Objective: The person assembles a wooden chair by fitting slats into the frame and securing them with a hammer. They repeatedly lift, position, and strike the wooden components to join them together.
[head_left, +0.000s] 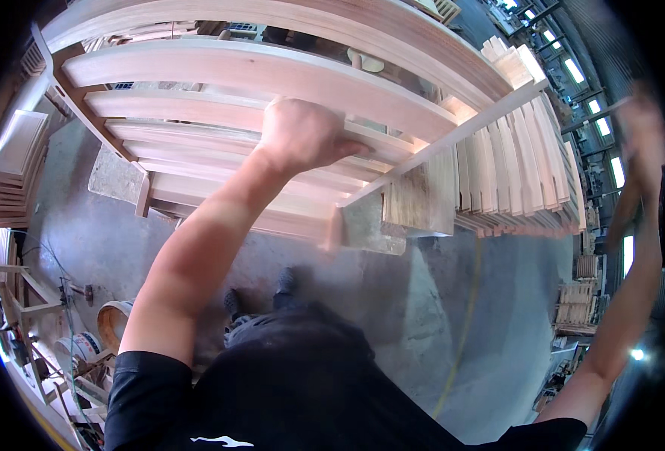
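Observation:
In front of me stands a pale wooden slatted frame (pixel 197 71), with long parallel slats running between two side rails. My left hand (pixel 306 131) is closed over a middle slat (pixel 223 113), its thumb pointing right along the wood. Far out to the right my right hand (pixel 643 124) is raised, well apart from the frame. Motion smears its fingers, so whether it holds anything is unclear. The right side rail (pixel 453 143) slants down toward me, and its lower end is blurred.
Under the frame is a worn wooden support (pixel 374 225). Stacked wooden parts (pixel 513 165) stand at the right, more boards (pixel 17 165) at the left. A round bucket (pixel 112 325) and a wooden rack (pixel 32 301) are at lower left. A yellow line (pixel 464 338) crosses the grey floor.

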Demonstrator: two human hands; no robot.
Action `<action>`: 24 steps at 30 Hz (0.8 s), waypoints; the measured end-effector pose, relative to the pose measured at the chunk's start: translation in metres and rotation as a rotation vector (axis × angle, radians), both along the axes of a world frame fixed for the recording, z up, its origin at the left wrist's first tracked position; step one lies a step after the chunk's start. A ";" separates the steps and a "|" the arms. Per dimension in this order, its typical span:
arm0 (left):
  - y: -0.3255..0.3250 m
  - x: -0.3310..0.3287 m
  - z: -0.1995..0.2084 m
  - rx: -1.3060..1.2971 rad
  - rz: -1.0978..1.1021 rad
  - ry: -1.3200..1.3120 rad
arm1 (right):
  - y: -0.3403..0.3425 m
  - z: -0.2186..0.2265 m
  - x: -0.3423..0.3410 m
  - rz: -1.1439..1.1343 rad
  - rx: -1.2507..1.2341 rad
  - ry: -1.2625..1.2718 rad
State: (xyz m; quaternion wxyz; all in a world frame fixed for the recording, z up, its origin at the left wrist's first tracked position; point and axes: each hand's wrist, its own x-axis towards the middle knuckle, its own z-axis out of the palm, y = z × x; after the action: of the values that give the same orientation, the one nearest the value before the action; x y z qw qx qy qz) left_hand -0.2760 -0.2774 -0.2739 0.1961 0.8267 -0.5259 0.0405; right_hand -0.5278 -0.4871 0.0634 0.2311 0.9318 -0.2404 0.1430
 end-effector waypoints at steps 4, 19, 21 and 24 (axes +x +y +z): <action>0.009 0.010 0.002 -0.090 0.019 -0.031 | 0.015 -0.028 0.022 -0.007 0.061 0.033; 0.013 0.011 -0.007 -0.527 -0.020 -0.190 | 0.048 0.019 -0.038 -0.028 0.326 -0.474; 0.015 0.002 0.005 -0.515 -0.050 -0.086 | 0.035 -0.003 -0.061 -0.083 0.348 -0.564; 0.010 0.019 -0.026 -0.376 -0.100 -0.025 | 0.024 -0.067 -0.085 -0.123 0.404 -0.718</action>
State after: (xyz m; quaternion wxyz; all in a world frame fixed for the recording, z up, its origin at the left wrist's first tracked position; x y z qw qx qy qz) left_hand -0.2568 -0.2678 -0.3000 0.3420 0.7477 -0.5521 0.1386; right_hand -0.6127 -0.4627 -0.0039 -0.0467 0.8334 -0.3842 0.3945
